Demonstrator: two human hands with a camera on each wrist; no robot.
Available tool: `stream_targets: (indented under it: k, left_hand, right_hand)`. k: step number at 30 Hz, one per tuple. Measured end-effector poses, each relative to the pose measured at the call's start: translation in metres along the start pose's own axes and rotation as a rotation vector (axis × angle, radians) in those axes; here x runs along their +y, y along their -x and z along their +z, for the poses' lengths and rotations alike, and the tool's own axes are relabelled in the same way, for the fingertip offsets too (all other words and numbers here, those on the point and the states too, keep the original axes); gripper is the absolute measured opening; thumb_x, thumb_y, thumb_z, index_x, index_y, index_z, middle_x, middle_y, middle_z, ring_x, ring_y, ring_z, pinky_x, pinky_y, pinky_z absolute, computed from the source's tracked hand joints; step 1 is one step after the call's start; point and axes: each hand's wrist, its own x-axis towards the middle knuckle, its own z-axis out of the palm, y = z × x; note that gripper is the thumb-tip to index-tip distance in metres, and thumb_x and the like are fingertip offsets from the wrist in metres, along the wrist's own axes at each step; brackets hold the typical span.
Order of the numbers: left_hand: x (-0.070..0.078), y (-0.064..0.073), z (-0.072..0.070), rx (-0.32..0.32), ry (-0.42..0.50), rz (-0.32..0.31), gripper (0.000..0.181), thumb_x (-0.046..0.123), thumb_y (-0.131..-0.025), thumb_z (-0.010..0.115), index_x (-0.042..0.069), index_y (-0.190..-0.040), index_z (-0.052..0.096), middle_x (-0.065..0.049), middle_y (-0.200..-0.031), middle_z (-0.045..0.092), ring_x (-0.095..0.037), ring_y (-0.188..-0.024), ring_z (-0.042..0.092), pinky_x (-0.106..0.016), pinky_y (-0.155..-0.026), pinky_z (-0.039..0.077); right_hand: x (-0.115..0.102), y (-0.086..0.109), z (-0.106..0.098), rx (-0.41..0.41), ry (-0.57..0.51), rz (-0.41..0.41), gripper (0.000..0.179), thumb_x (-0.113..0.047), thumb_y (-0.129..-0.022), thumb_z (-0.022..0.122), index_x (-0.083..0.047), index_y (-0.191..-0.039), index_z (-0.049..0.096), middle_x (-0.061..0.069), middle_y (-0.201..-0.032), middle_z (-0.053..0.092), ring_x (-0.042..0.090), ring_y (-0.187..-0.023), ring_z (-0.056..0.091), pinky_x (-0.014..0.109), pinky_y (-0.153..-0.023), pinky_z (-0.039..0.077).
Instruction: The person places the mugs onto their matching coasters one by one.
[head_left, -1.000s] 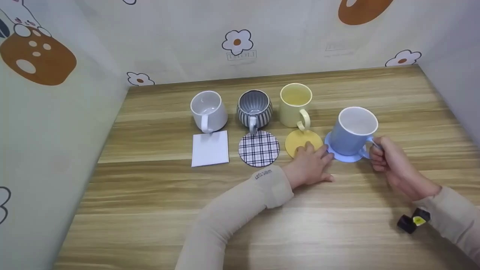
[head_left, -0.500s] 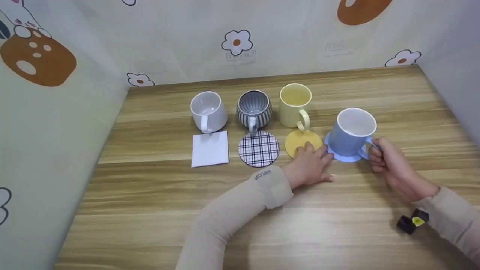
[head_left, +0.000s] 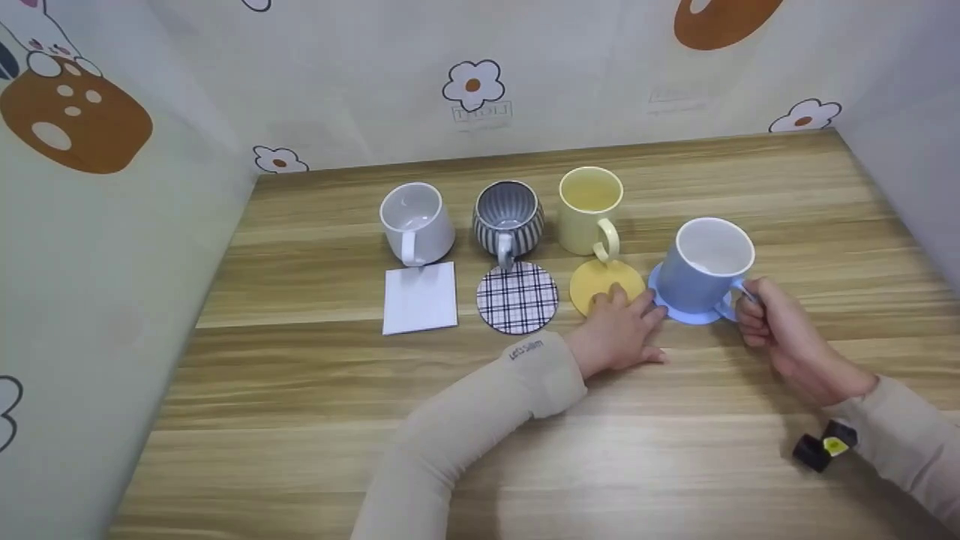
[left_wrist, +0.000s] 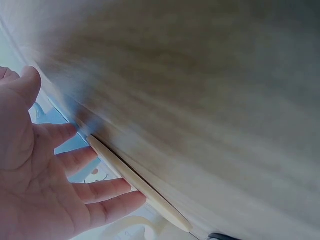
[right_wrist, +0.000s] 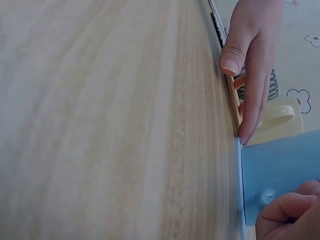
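Note:
My right hand (head_left: 776, 322) grips the handle of a light blue mug (head_left: 694, 285), fingers curled round it. The mug stands upright over a round blue coaster (head_left: 686, 315), its white inside facing up. To its left, my left hand (head_left: 619, 334) lies palm down with fingers spread. Its fingertips rest on a round yellow coaster (head_left: 596, 277) and reach the blue coaster's edge. In the left wrist view, straight fingers touch the yellow coaster's rim (left_wrist: 135, 180). The right wrist view shows the blue mug's side (right_wrist: 275, 165) beside the left hand's fingers.
Behind the coasters stand a pale yellow mug (head_left: 581, 225), a grey striped mug (head_left: 517, 232) and a white mug (head_left: 431, 236). A plaid round coaster (head_left: 517, 300) and a white square coaster (head_left: 420, 300) lie in front. Patterned walls border the wooden table (head_left: 300, 390).
The blue mug and my right hand have shifted very slightly downward in the head view. My left hand has stayed in place.

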Motion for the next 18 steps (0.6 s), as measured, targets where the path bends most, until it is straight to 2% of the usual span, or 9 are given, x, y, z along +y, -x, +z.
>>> stream_targets:
  k: [11,18]
  left_hand:
    - [-0.0012,0.0009,-0.0011,-0.008,0.028,0.008,0.074,0.069,-0.085,0.027,0.028,-0.146,0.019,0.002,-0.153,0.016,-0.036,-0.132,0.028,-0.042,-0.097,0.036]
    - [-0.0012,0.0000,-0.0006,-0.022,0.026,0.002,0.073,0.069,-0.086,0.026,0.029,-0.147,0.018,0.003,-0.153,0.014,-0.036,-0.133,0.026,-0.042,-0.097,0.036]
  right_hand:
    - [0.0008,0.0000,-0.0019,-0.003,0.020,-0.002,0.039,-0.017,-0.094,0.019,-0.013,-0.055,0.019,-0.004,-0.052,0.017,0.014,-0.050,0.008,0.030,-0.051,0.000]
    - [-0.0006,-0.0009,-0.0058,-0.058,0.074,0.001,0.040,-0.018,-0.095,0.018,-0.013,-0.055,0.023,-0.004,-0.052,0.021,0.015,-0.051,0.010,0.031,-0.049,0.000]
